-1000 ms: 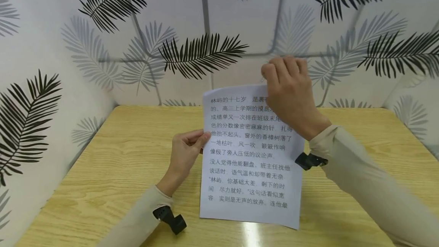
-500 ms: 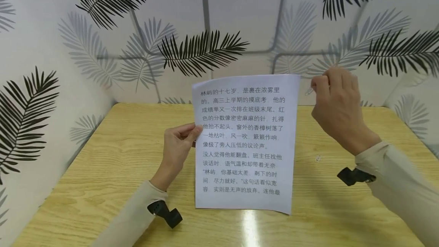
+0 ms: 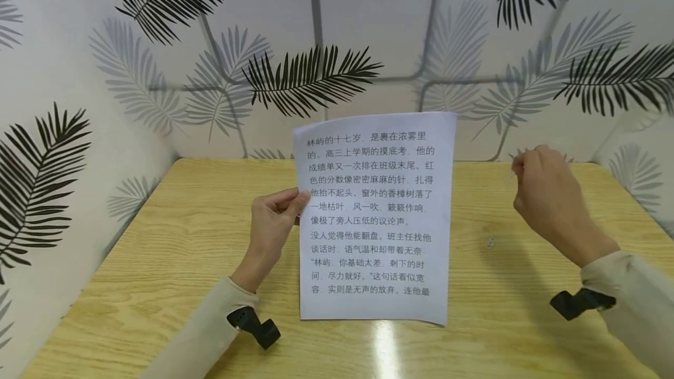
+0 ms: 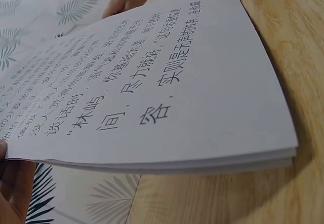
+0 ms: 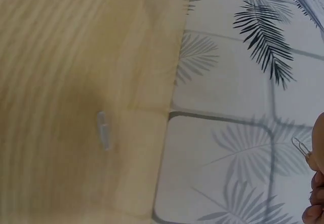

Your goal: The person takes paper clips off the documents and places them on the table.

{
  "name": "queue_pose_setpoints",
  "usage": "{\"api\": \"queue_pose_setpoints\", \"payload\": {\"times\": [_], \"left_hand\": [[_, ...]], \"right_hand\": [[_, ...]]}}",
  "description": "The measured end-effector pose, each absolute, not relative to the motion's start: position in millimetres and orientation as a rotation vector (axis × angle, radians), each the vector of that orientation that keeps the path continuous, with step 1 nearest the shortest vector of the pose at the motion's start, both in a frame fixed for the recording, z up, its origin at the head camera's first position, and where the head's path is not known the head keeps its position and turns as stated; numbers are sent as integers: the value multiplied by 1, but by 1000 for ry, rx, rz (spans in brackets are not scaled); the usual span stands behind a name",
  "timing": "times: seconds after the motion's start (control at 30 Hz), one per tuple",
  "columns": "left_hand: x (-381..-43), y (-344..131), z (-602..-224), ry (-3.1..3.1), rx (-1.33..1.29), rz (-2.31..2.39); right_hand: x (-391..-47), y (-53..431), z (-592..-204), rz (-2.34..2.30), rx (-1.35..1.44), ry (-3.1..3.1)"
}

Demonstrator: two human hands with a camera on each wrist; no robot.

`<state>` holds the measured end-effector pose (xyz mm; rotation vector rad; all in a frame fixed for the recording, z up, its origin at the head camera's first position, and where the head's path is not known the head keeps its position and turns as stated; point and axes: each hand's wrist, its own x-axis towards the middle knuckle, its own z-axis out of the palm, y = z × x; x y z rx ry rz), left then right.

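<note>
The left hand (image 3: pixel 274 215) pinches the left edge of a stack of printed sheets (image 3: pixel 375 215), thumb in front and fingers behind, holding the stack upright with its bottom edge resting on the bench (image 3: pixel 158 262); the left wrist view shows it is several sheets thick, their edges roughly flush. The right hand (image 3: pixel 547 203) is raised well to the right of the stack, fingers curled, and pinches a small metal paper clip (image 5: pixel 302 146) between its fingertips — plain in the right wrist view, only a faint glint in the head view. A second paper clip (image 3: pixel 491 243) lies on the bench below and a little to the left of that hand, between it and the stack. The step in hand looks like unclipping: this clip is off the sheets and is carried aside. The next move would seem to call for setting the clip down on the bench near the other one, and for the left hand to keep its pinch firm — loose sheets standing on edge could fan or slide apart.
</note>
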<state>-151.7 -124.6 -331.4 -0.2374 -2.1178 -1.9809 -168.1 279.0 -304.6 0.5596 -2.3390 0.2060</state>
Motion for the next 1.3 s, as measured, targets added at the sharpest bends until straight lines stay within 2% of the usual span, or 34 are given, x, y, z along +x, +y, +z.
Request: {"api": "queue_pose_setpoints", "payload": {"times": [0.17, 0.43, 1.3], "left_hand": [[-152, -124, -332, -2124, -238, -1968], [-153, -124, -333, -2120, -228, -1974], [-155, -124, -333, -2141, -248, -1977]], "right_hand": [[-155, 292, -330, 345, 470, -2583], [-142, 299, -353, 383, 515, -2635], [-135, 299, -371, 358, 533, -2731]]}}
